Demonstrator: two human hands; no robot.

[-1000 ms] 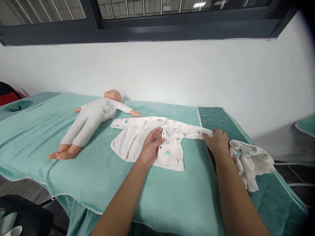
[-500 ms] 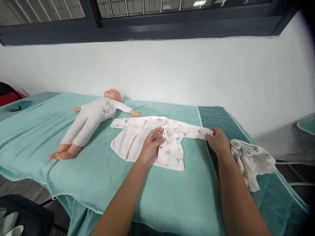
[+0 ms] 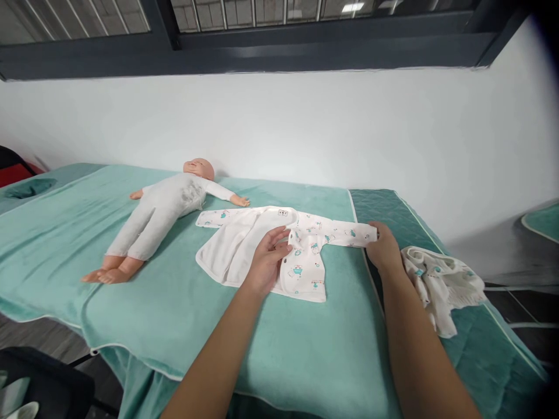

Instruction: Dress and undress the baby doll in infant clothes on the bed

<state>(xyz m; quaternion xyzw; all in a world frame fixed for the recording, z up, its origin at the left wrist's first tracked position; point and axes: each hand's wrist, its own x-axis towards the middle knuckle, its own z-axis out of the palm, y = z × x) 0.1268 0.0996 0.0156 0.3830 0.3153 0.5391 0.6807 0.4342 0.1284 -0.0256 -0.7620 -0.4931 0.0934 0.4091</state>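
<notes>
A white baby jacket (image 3: 244,244) with teal prints lies spread open on the teal towel (image 3: 174,314). My left hand (image 3: 266,262) rests flat on its front panel, fingers stretched out. My right hand (image 3: 383,247) pinches the cuff end of the jacket's right sleeve (image 3: 345,234), holding it stretched toward the right. A baby doll (image 3: 161,212) in a grey-white suit lies on its back to the left of the jacket, arms out, head toward the wall.
A crumpled white printed garment (image 3: 441,282) lies on the darker quilted cover (image 3: 393,209) at the right. The white wall runs close behind the bed. A dark chair (image 3: 39,384) stands at the lower left below the bed's edge.
My right hand has slid slightly right and back along the sleeve to its cuff, drawing the sleeve straighter. The left hand has stayed on the jacket front.
</notes>
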